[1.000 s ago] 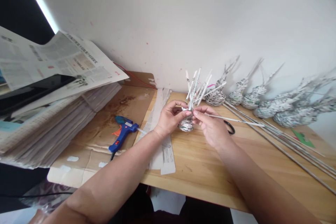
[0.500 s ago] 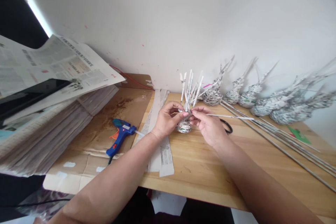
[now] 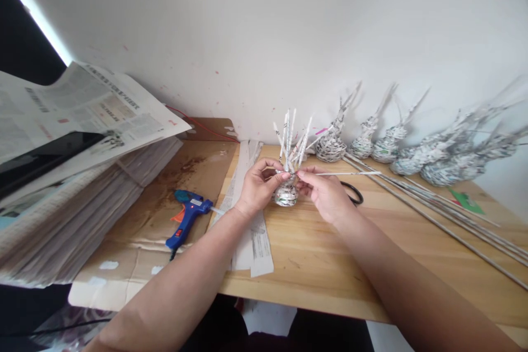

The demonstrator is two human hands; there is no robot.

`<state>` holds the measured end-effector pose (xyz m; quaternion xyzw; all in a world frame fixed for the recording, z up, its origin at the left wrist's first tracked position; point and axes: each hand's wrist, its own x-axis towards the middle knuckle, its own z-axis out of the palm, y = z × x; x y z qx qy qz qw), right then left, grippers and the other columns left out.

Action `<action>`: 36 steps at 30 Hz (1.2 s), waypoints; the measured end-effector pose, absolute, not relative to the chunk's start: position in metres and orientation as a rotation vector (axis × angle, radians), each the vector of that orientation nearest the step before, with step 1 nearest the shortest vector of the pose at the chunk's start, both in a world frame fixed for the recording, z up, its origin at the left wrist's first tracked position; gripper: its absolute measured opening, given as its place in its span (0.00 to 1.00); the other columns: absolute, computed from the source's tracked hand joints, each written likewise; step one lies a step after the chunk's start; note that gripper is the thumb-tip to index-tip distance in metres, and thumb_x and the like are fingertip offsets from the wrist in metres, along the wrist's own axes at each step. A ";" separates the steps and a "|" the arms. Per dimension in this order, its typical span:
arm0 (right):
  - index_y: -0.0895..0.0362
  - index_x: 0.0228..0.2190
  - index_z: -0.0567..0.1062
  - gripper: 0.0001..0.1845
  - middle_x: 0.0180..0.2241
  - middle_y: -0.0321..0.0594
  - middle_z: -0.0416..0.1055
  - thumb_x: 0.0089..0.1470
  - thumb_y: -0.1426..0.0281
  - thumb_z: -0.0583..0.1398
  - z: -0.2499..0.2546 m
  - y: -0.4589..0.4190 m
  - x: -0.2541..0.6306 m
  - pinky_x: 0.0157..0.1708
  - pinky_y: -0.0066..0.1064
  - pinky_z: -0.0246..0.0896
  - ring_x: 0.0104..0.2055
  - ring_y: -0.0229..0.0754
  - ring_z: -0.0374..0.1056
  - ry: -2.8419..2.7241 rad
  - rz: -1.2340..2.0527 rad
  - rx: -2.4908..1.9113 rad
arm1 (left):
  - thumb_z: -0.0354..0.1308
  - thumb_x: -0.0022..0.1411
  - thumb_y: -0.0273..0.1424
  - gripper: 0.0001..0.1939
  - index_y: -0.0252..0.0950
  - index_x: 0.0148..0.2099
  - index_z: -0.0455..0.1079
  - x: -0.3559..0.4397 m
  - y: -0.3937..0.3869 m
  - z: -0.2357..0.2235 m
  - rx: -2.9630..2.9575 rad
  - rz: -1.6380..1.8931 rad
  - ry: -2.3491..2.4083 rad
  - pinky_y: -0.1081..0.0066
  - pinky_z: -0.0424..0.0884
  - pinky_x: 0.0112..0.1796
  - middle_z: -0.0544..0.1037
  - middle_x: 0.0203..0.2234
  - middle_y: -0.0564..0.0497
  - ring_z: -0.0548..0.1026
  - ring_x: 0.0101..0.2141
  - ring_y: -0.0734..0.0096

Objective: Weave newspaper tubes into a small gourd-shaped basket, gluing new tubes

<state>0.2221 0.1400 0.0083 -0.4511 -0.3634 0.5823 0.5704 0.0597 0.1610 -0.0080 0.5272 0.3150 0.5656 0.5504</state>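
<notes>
A small round vessel woven from rolled newspaper (image 3: 286,196) is held just above the wooden table, with several paper stakes fanning up from its neck. My left hand (image 3: 260,184) is closed on its left side, thumb and fingers pinching the neck. On the other side, my right hand (image 3: 324,191) pinches a thin rolled paper strip (image 3: 350,174) close to the neck; the strip's free end points right. Fingers hide part of the weave.
A blue glue gun (image 3: 190,219) lies on cardboard (image 3: 198,157), left of newspaper strips (image 3: 260,253). Stacked newspapers (image 3: 103,203) stand far left. Woven paper vessels (image 3: 330,147) line the wall. Long paper rods (image 3: 437,209) and black scissor-like handles (image 3: 355,193) lie right.
The view has shifted slightly. The stakes above the neck have turned a little, and the paper strip in my right hand lies more level. Both hands keep their grip.
</notes>
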 end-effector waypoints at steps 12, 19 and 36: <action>0.55 0.29 0.75 0.22 0.24 0.31 0.74 0.36 0.63 0.77 0.009 0.144 0.232 0.26 0.27 0.61 0.27 0.35 0.70 -0.914 1.520 -0.977 | 0.79 0.43 0.35 0.31 0.37 0.45 0.66 0.060 0.163 -0.003 1.300 1.462 0.673 0.73 0.75 0.40 0.74 0.38 0.53 0.78 0.36 0.74; 0.53 0.36 0.76 0.21 0.28 0.29 0.75 0.42 0.63 0.76 0.007 0.144 0.237 0.29 0.28 0.64 0.27 0.34 0.71 -1.071 1.490 -0.861 | 0.77 0.49 0.33 0.32 0.39 0.51 0.63 0.057 0.164 -0.006 1.366 1.463 0.546 0.71 0.75 0.44 0.72 0.41 0.53 0.78 0.39 0.73; 0.56 0.30 0.77 0.19 0.24 0.33 0.74 0.44 0.58 0.75 0.000 0.146 0.232 0.25 0.28 0.67 0.24 0.35 0.70 -1.206 1.236 -0.974 | 0.66 0.61 0.35 0.12 0.36 0.41 0.68 0.058 0.163 -0.012 1.537 1.426 0.791 0.71 0.75 0.42 0.80 0.39 0.48 0.79 0.39 0.71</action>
